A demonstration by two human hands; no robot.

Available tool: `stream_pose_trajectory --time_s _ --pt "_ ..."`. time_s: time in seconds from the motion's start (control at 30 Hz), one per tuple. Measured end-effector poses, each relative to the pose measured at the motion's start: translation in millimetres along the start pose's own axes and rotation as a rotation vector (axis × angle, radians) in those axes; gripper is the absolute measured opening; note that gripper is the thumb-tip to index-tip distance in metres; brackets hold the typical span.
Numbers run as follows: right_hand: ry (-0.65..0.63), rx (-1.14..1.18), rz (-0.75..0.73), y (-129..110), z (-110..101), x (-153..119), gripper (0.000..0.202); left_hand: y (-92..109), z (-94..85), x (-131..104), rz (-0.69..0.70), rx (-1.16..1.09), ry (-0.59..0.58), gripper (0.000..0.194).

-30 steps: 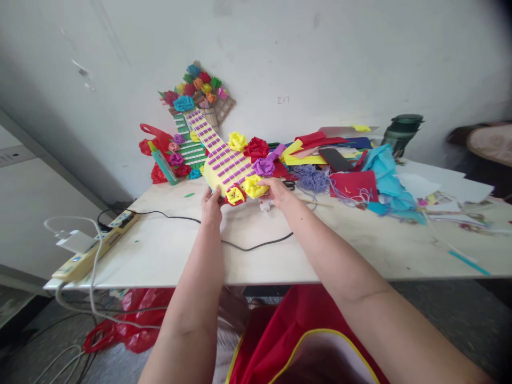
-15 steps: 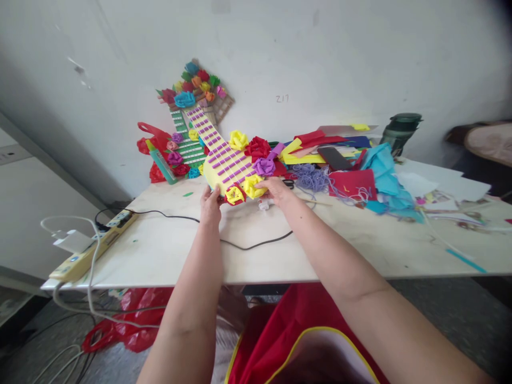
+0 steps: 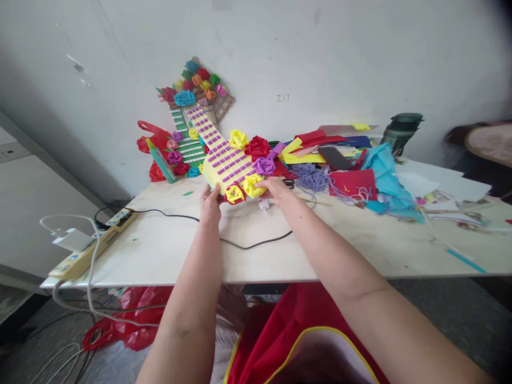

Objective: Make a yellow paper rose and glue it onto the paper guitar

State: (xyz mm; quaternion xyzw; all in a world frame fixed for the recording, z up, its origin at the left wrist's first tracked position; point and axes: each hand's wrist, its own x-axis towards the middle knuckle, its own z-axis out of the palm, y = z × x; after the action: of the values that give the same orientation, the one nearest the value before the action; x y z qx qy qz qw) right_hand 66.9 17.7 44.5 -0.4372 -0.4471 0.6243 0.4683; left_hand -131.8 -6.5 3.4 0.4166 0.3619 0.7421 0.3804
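Note:
A pale yellow guitar-shaped craft (image 3: 218, 172), striped in purple with white strings, is tilted toward me with its neck leaning up and back. My left hand (image 3: 210, 205) grips its lower left edge. At the lower right edge my right hand (image 3: 275, 190) holds it, fingers beside a yellow paper flower (image 3: 254, 186). Red, purple and yellow paper flowers line the craft's right and bottom edges. Behind it stands a similar green striped craft (image 3: 192, 153) with paper flowers, partly hidden. The undersides of both hands' grips are out of sight.
A glue bottle (image 3: 162, 161) leans at the left near a red plastic bag (image 3: 154, 140). A power strip (image 3: 96, 245) lies at the left edge, its black cord crossing the table. Purple yarn (image 3: 311, 177), a phone (image 3: 334, 158), coloured paper and a dark bottle (image 3: 402, 133) are at the right.

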Motion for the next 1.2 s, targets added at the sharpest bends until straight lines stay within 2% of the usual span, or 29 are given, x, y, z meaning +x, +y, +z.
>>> stream_pose_trajectory --time_s 0.5,0.73,1.2 --pt "0.031 -0.049 -0.086 6.0 1.7 5.1 0.009 0.5 2.9 -0.8 0.013 -0.026 -0.004 0.05" --pt "0.059 -0.061 -0.072 3.4 2.7 3.5 0.011 2.1 5.4 -1.1 0.016 -0.024 0.017 0.051" --pt "0.002 -0.045 -0.059 4.7 -0.2 5.4 0.016 0.3 4.0 -0.8 0.016 0.016 0.02 0.054"
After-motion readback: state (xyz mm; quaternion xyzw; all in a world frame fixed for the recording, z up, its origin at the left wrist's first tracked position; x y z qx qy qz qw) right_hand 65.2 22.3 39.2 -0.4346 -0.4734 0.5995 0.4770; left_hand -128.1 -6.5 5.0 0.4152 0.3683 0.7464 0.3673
